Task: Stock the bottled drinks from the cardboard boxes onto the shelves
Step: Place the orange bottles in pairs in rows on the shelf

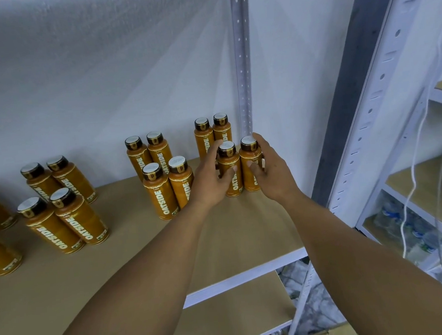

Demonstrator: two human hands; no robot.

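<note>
Now my left grip (pixel 210 177) curls round the left bottle (pixel 234 185) and my right grip (pixel 272 171) round the right bottle (pixel 248 155), both upright on the shelf (pixel 247 232), far right.

Orange bottles (pixel 161 196) with dark-brown caps (pixel 151 171), white lettering; tan shelf (pixel 247 232).
</note>
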